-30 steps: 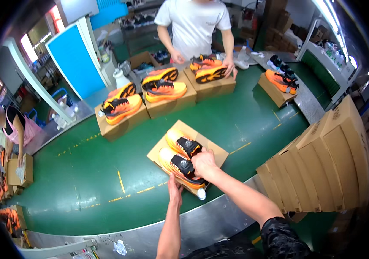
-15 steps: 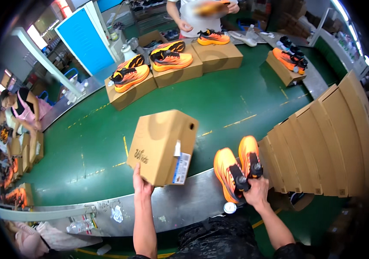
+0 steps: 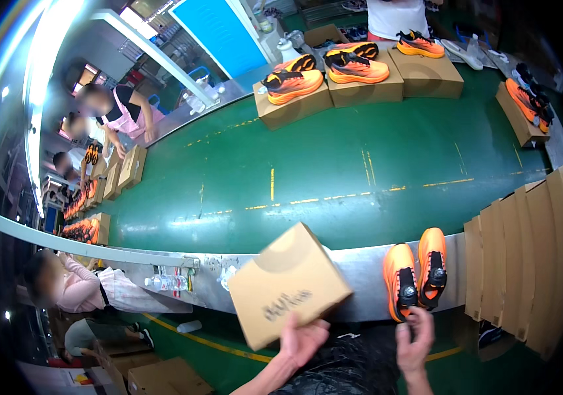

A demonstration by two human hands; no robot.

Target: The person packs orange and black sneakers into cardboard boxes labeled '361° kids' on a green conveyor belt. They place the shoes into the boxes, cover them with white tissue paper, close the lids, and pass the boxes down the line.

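My left hand (image 3: 302,341) grips the lower edge of a brown cardboard shoe box (image 3: 288,284), held tilted in the air in front of the conveyor's metal edge. My right hand (image 3: 414,341) touches the heels of a pair of orange and black shoes (image 3: 417,271). The pair lies side by side on the grey metal rim (image 3: 360,273) of the green conveyor belt (image 3: 334,164), toes pointing away from me.
Several closed boxes with orange shoes on top (image 3: 294,89) ride the belt's far side. A stack of flat cardboard boxes (image 3: 525,257) stands upright at the right. A person in a white shirt (image 3: 396,16) stands opposite. Other workers (image 3: 107,108) line the left.
The box moved off the belt toward me and lower, still in my left hand. My right hand set the shoes on the metal rim. The view swung left and down.
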